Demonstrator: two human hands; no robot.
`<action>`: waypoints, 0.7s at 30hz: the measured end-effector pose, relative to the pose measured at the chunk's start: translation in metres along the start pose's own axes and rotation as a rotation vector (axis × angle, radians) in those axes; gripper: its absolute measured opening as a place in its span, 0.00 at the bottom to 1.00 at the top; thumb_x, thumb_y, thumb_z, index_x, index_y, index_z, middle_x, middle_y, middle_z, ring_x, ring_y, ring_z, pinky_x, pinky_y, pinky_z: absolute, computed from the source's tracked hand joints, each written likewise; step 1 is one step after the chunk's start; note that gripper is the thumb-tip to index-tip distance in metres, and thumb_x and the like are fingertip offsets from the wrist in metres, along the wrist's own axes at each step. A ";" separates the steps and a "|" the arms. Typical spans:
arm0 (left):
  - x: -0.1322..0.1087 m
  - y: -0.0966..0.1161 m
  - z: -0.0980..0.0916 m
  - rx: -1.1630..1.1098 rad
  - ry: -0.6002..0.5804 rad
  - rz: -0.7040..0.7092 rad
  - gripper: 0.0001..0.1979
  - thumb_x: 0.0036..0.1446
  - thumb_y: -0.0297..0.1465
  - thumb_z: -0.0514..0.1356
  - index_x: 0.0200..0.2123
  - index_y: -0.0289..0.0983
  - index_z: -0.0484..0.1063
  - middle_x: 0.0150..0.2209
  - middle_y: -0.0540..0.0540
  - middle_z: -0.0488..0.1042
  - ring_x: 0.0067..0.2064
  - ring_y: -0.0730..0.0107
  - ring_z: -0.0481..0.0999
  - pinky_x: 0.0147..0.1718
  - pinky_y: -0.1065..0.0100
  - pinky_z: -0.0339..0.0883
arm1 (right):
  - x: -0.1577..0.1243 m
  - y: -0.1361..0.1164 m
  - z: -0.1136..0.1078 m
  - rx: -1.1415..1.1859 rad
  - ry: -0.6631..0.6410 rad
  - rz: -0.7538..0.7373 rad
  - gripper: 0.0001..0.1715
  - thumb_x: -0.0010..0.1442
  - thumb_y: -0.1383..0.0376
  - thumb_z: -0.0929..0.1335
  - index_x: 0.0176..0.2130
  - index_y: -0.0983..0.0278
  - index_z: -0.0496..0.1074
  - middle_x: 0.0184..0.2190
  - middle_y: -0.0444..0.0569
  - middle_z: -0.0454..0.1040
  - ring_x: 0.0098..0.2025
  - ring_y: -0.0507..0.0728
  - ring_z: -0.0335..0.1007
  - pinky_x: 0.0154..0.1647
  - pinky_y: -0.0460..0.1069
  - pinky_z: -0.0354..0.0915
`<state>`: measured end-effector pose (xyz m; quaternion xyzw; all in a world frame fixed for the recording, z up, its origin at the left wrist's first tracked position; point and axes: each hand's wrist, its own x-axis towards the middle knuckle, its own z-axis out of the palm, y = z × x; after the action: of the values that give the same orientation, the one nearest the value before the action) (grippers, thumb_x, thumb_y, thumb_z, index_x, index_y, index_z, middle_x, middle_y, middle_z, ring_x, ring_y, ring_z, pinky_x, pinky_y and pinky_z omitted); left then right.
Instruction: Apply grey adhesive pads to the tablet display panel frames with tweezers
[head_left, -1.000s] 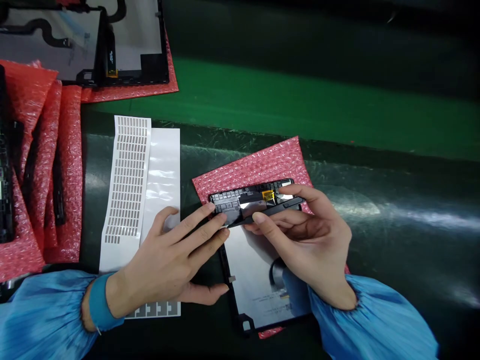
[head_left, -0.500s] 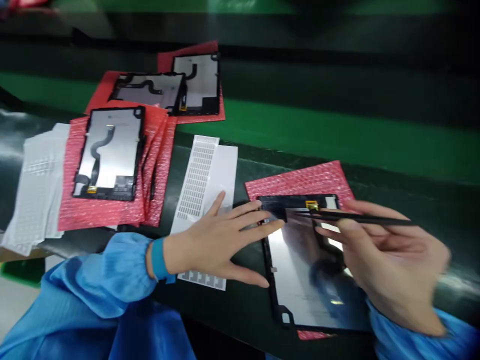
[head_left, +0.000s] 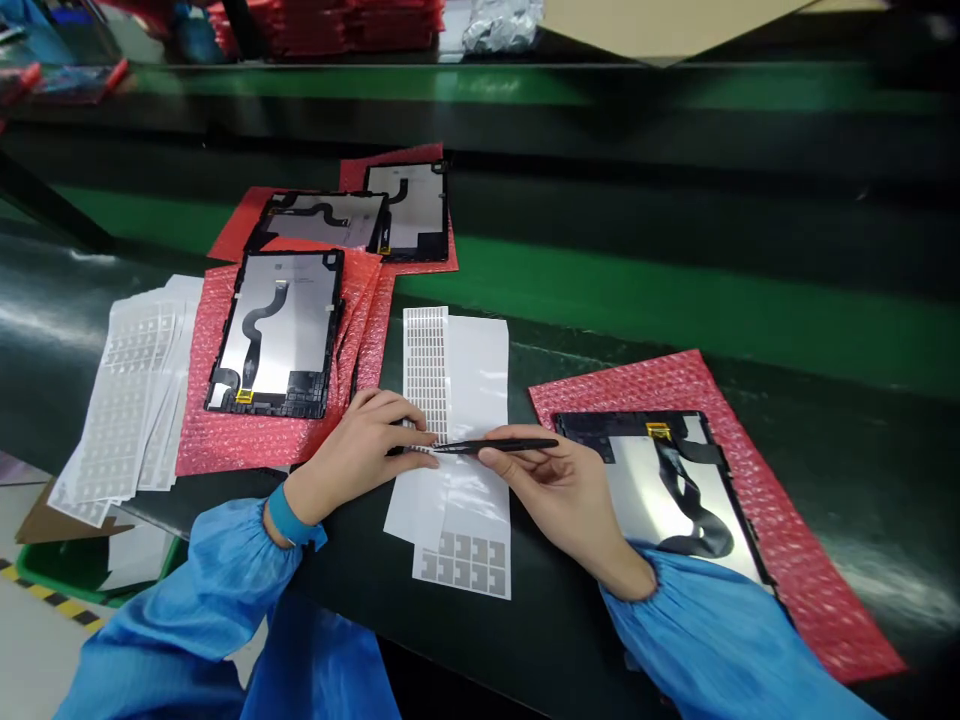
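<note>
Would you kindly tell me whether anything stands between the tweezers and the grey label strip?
Nothing visible does: the black tweezers in the right hand reach the grey label strip directly, their tips beside the left hand's fingers, which lie across the strip.

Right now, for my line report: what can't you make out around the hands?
Head view:
- Tips of the black tweezers: partly hidden by the left hand's fingers, and too small to see clearly.
- Die-cut pads on the white sheet: too small to count singly.
- Red stacks at the back: cut off by the top edge.

Fine print on a display panel, too small to read
</note>
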<state>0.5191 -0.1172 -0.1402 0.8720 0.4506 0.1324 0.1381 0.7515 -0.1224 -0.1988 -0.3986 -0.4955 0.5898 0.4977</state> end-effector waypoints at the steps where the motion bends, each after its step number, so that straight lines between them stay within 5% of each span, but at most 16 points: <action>1: 0.000 0.000 0.000 -0.005 0.008 0.006 0.10 0.61 0.38 0.68 0.43 0.42 0.82 0.45 0.49 0.78 0.51 0.64 0.73 0.53 0.59 0.59 | -0.001 -0.001 -0.001 -0.023 0.009 -0.001 0.14 0.56 0.58 0.80 0.39 0.62 0.81 0.34 0.51 0.84 0.36 0.62 0.84 0.36 0.50 0.81; 14: -0.005 -0.004 0.000 0.038 0.032 0.037 0.12 0.64 0.41 0.65 0.45 0.41 0.81 0.46 0.48 0.78 0.51 0.64 0.72 0.54 0.59 0.59 | 0.001 -0.001 0.005 0.009 0.003 0.055 0.18 0.55 0.54 0.80 0.38 0.63 0.80 0.32 0.50 0.84 0.36 0.63 0.84 0.39 0.53 0.82; 17: -0.005 0.001 -0.007 0.126 0.015 0.071 0.17 0.64 0.43 0.65 0.50 0.41 0.79 0.50 0.45 0.77 0.54 0.60 0.72 0.57 0.55 0.58 | 0.008 -0.013 -0.022 0.083 0.011 0.084 0.20 0.55 0.50 0.79 0.37 0.63 0.79 0.28 0.48 0.83 0.34 0.62 0.84 0.41 0.55 0.82; 21: 0.004 0.031 0.001 0.220 0.075 0.215 0.21 0.66 0.41 0.64 0.58 0.39 0.73 0.53 0.41 0.75 0.54 0.55 0.72 0.56 0.51 0.56 | 0.011 -0.034 -0.097 -0.062 -0.036 0.081 0.21 0.51 0.52 0.81 0.35 0.64 0.79 0.26 0.50 0.82 0.28 0.60 0.83 0.33 0.51 0.81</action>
<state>0.5451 -0.1309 -0.1300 0.9195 0.3712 0.1287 0.0101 0.8496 -0.0933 -0.1841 -0.4228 -0.5061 0.6008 0.4518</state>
